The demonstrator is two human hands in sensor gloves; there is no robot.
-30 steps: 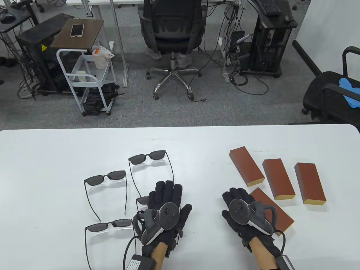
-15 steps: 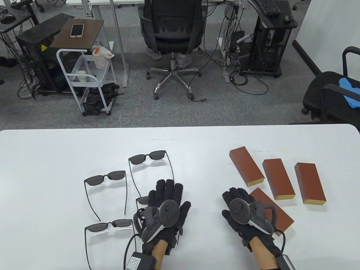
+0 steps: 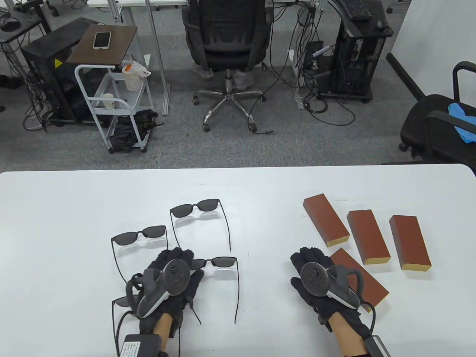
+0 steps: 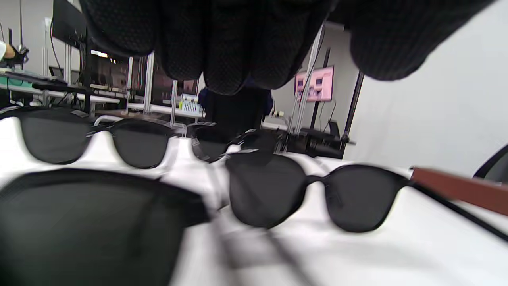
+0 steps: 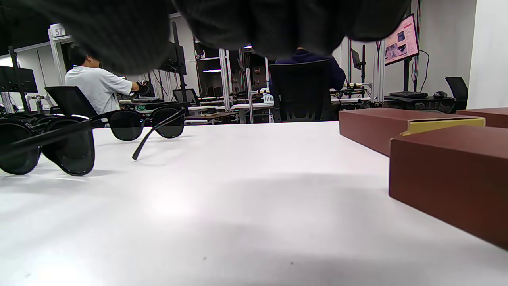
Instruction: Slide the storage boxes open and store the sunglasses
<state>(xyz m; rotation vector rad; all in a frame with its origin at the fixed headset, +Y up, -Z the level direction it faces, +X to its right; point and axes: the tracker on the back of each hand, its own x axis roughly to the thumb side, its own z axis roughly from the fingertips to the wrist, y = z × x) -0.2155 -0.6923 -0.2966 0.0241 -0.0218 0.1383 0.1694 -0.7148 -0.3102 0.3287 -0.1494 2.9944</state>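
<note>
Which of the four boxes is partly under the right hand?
The nearest box, lying apart in front of the other three. The right hand covers its left end; the row behind lies uncovered.

table view: high above the near edge, looking steeply down over the white worktop (image 3: pixel 74 208) and out to the office floor beyond; both hands enter from the bottom.
left wrist view: almost level with the worktop, very close, facing across the sunglasses (image 4: pixel 317 194); gloved fingers (image 4: pixel 226 47) hang from the top.
right wrist view: just as low, facing across bare worktop, with boxes (image 5: pixel 448 174) close on the right.
shared: both wrist views catch the sunglasses and brown boxes that the table view shows whole.
</note>
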